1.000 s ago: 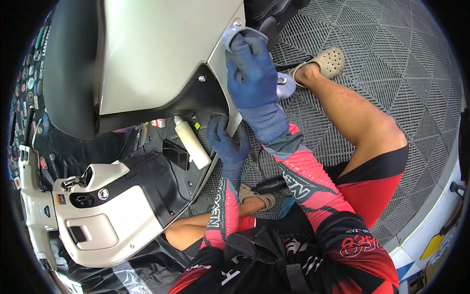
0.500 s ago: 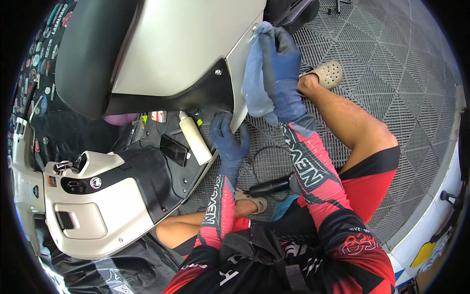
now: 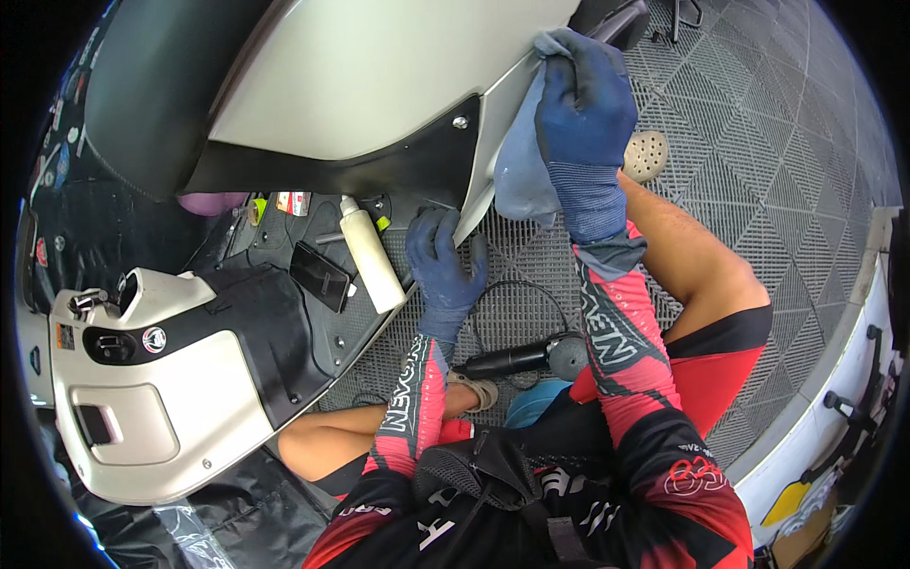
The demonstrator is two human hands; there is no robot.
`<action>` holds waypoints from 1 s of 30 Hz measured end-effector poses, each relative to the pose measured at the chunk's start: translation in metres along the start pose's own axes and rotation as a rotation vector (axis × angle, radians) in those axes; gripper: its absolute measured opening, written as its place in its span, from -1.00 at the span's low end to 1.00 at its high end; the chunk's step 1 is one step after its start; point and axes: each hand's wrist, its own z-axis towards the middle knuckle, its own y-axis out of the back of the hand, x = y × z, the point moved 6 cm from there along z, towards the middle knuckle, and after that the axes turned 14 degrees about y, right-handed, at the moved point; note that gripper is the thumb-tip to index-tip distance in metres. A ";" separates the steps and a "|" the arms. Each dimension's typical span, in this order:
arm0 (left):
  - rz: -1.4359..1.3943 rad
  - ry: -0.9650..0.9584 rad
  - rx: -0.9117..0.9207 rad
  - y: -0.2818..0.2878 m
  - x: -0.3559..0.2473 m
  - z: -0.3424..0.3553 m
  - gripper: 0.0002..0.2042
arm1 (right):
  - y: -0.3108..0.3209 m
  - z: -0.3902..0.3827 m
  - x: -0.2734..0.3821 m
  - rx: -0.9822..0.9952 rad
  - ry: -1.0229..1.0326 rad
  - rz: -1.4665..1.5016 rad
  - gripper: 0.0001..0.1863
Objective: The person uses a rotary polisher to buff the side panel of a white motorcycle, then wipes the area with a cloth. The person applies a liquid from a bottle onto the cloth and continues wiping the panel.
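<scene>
A folded blue cloth [image 3: 521, 180] is gripped in my gloved right hand [image 3: 586, 109], which presses it against the rear edge of a scooter's pale side panel [image 3: 379, 76]. The cloth's lower part hangs down beside the wrist. My gloved left hand [image 3: 442, 270] rests at the panel's narrow lower tip [image 3: 469, 223]. Its thumb stands apart from the fingers, with the tip between them; whether it bears on the panel I cannot tell. A black trim piece [image 3: 332, 166] with a bolt runs along the panel's lower border.
On the footboard [image 3: 275, 332] lie a cream bottle [image 3: 372, 261] and a dark phone [image 3: 320, 275]. A black power tool with a round grey pad [image 3: 569, 357] lies by my legs, its cable on the grey grid floor [image 3: 739, 142]. The dark seat [image 3: 152, 85] is at upper left.
My right hand and the cloth have moved right and slightly up along the panel edge. The view has shifted closer to the scooter. My left hand has stayed at the lower tip.
</scene>
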 end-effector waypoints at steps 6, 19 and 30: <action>-0.012 -0.008 -0.009 0.006 -0.004 0.005 -0.44 | 0.000 0.012 -0.001 0.132 -0.153 -0.122 -0.82; -0.121 0.074 0.028 0.017 0.001 0.003 -0.45 | 0.019 0.046 0.007 0.673 -0.331 0.183 -0.67; -1.169 0.317 0.395 0.112 -0.062 0.038 -0.54 | 0.062 -0.033 0.093 0.684 -0.907 1.238 -0.50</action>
